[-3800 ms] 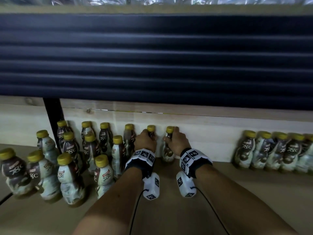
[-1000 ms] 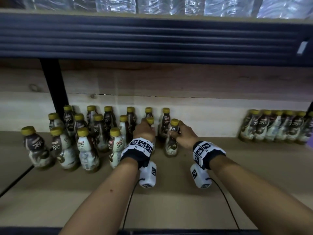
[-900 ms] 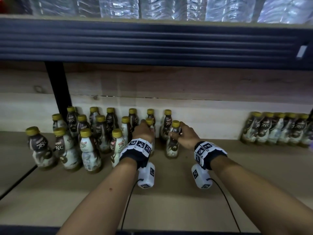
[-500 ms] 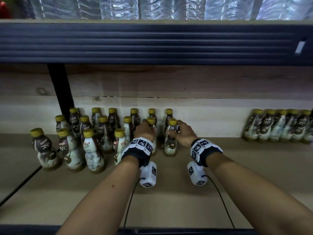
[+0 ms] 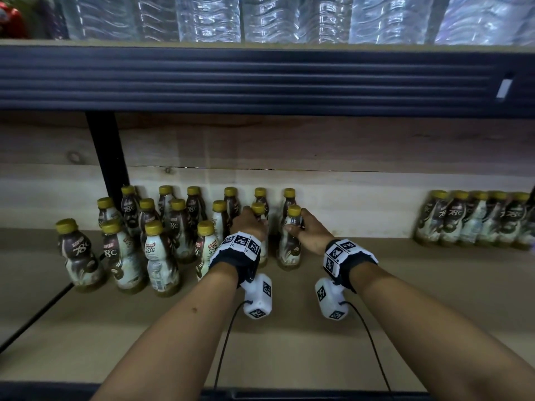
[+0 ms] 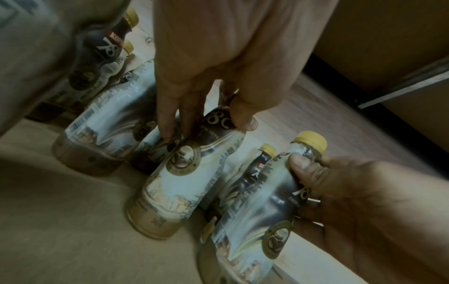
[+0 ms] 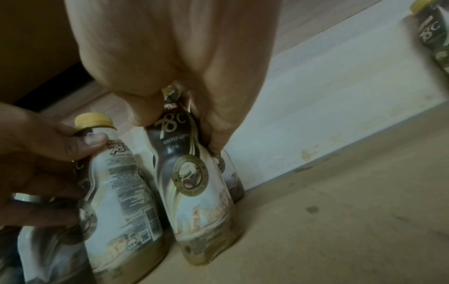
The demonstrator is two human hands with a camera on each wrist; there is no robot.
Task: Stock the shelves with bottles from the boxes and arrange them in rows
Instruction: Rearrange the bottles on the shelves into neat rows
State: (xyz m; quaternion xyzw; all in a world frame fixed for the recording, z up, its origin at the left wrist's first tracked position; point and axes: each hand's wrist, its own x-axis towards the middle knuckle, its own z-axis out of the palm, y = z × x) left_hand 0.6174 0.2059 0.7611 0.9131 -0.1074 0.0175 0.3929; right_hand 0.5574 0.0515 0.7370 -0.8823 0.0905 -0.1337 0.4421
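Note:
Two coffee bottles with yellow caps stand on the wooden shelf board (image 5: 289,328), just in front of the back row. My left hand (image 5: 250,224) grips the neck of the left bottle (image 5: 262,253). In the left wrist view the left hand (image 6: 206,126) pinches that bottle (image 6: 184,178) below its cap. My right hand (image 5: 301,227) curls round the upper part of the right bottle (image 5: 289,247). In the right wrist view the right hand (image 7: 179,130) clasps the right bottle (image 7: 194,182) from above and hides its cap. The two bottles stand side by side, close together.
Several like bottles (image 5: 162,256) crowd the shelf to the left, by a black upright post (image 5: 107,151). Another row of bottles (image 5: 477,218) lines the back board at far right. A dark ribbed shelf edge (image 5: 260,79) hangs overhead, with clear water bottles (image 5: 260,18) above it.
Since 3.8 s ago the two bottles at the back board stand free, and each hand holds another bottle in front of them. Over the last second the hands have barely shifted.

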